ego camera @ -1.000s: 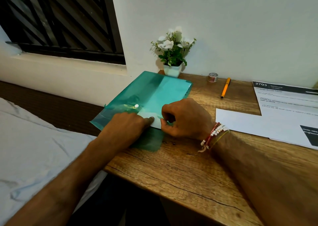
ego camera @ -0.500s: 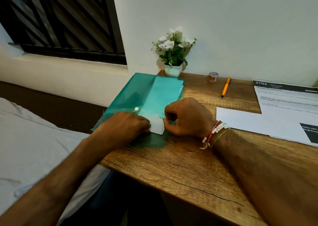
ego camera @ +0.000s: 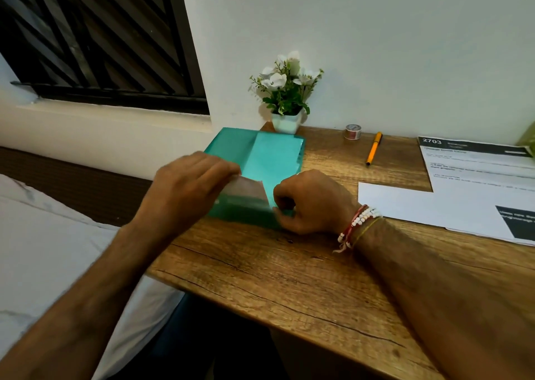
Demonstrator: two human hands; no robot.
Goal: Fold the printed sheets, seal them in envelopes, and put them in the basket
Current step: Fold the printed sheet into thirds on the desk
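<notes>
A teal plastic envelope (ego camera: 272,159) lies at the left end of the wooden desk (ego camera: 289,278), with a folded white sheet showing through it. My left hand (ego camera: 188,188) is blurred and holds the envelope's translucent flap (ego camera: 246,188), which is lifted off the envelope. My right hand (ego camera: 312,200), fingers curled, pinches the envelope's near right corner against the desk. More printed sheets (ego camera: 469,194) lie at the right of the desk. No basket is in view.
A small white pot of flowers (ego camera: 286,95) stands by the wall behind the envelope. A roll of tape (ego camera: 353,132) and an orange pen (ego camera: 374,151) lie further right. A bed with a white sheet (ego camera: 43,249) borders the desk on the left.
My left hand has risen from pressing on the envelope and lifted the flap upward. The envelope has slid a little toward the right. My right hand stays at the corner.
</notes>
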